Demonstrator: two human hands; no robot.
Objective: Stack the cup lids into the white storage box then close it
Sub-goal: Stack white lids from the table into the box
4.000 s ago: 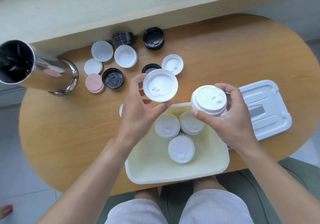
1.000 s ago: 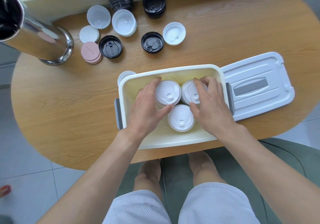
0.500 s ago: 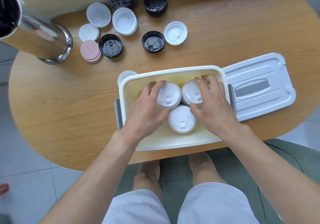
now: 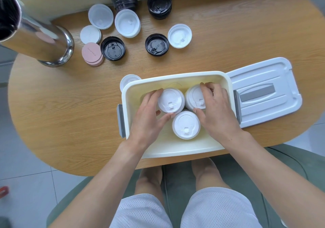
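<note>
Left hand (image 4: 149,115) is inside the white storage box (image 4: 175,151), fingers and thumb curled round the rear-left stack of white lids (image 4: 171,100); right hand (image 4: 215,111) grips the rear-right stack (image 4: 194,96) the same way, fingers over its far edge, thumb at the near edge. Looks like both are seating or squaring up their stacks, w/ the bottoms prob. on the box floor, though can't see that directly. A third white stack (image 4: 186,124) stands free at front centre, touching or nearly touching the other two.

Progress, approx. a third to halfway: three stacks are in, box has room on the left side and front. Not yet packed, on the wooden table (image 4: 52,122): a black stack (image 4: 159,4) and a second dark stack (image 4: 124,0) at the back, two single black lids (image 4: 112,48) (image 4: 157,45), several white/translucent lids incl. one (image 4: 179,36) by the black one, a pink pile (image 4: 92,53), and one white lid (image 4: 129,81) tucked just behind the box's left corner. Box cover (image 4: 263,92) lies flat beside the box on the right, so closing is also left. Steel cylinder (image 4: 35,34) stands far left.
</note>
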